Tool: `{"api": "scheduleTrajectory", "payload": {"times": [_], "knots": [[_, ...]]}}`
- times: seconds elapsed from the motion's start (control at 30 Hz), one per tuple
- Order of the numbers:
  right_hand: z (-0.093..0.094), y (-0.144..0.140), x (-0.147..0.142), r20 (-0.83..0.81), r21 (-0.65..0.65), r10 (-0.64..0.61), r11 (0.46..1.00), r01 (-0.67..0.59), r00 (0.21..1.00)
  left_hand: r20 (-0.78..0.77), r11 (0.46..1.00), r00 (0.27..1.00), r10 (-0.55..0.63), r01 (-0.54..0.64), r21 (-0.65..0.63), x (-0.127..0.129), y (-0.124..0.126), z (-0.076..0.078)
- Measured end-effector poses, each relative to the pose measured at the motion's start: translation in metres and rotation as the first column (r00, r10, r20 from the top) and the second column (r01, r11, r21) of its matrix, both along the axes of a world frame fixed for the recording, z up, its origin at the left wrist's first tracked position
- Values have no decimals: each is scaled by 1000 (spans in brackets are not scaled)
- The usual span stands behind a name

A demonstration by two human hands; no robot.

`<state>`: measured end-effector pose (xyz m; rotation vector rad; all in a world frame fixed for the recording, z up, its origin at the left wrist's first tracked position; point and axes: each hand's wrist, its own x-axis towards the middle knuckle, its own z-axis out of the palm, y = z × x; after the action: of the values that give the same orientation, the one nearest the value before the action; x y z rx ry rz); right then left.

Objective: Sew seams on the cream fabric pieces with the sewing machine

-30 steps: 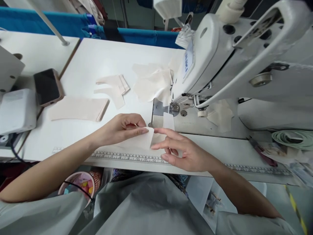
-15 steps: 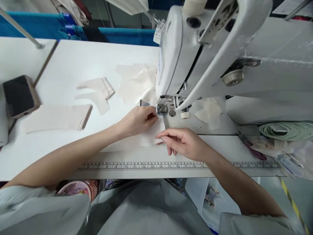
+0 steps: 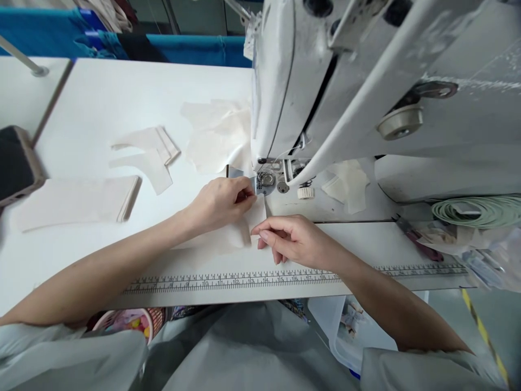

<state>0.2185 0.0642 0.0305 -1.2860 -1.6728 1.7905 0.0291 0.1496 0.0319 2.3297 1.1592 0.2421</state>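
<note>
A cream fabric piece [image 3: 228, 237] lies on the white table just in front of the sewing machine's [image 3: 266, 182] needle area. My left hand [image 3: 223, 202] pinches the fabric's upper edge, its fingertips close to the presser foot. At the fabric's right edge, my right hand [image 3: 291, 238] has its thumb and forefinger pressed together on the cloth, with the other fingers curled loosely below. Behind the left hand a larger crumpled cream cloth [image 3: 217, 133] rests against the machine head. The fabric under the left hand is partly hidden.
Cut cream pieces [image 3: 152, 155] and a folded stack [image 3: 77, 202] lie at left, near a dark box-like device [image 3: 18, 165]. A printed ruler [image 3: 244, 281] runs along the front edge. At right are snips [image 3: 419, 241], coiled green tape [image 3: 476, 210] and more cream scraps [image 3: 348, 184].
The camera view has shifted, so the table things appear further left and the machine larger. Both hands stay on the fabric, which now shows a fold between them.
</note>
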Motion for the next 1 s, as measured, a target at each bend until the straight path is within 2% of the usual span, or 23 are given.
{"api": "scheduleTrajectory", "payload": {"times": [0.2, 0.53, 0.83, 0.9, 0.93, 0.97, 1.0], "knots": [[5, -4, 0, 26, 31, 18, 999, -19, 1000, -20, 999, 1000, 7, -7, 31, -1, -3, -4], [5, -3, -1, 43, 11, 9, 1000, -9, 999, -116, 999, 992, 43, -39, 38, 4, -4, -2], [8, -3, 2, 77, 4, 52, 999, -52, 996, -107, 999, 994, 19, -15, 40, 4, -3, -1], [8, -3, 4, 126, 75, 86, 993, -96, 988, -99, 999, 995, 14, -12, 31, 4, -3, 0], [7, -3, 5, 181, 175, 72, 979, -104, 981, -98, 1000, 995, 16, -14, 22, 4, -3, 0], [6, -2, 6, 256, 321, 16, 942, -101, 967, -100, 1000, 995, 19, -18, 13, 4, -3, 0], [4, 0, 7, 336, 491, -78, 865, -104, 939, -101, 1000, 995, 22, -21, 5, 4, -3, 1]]}}
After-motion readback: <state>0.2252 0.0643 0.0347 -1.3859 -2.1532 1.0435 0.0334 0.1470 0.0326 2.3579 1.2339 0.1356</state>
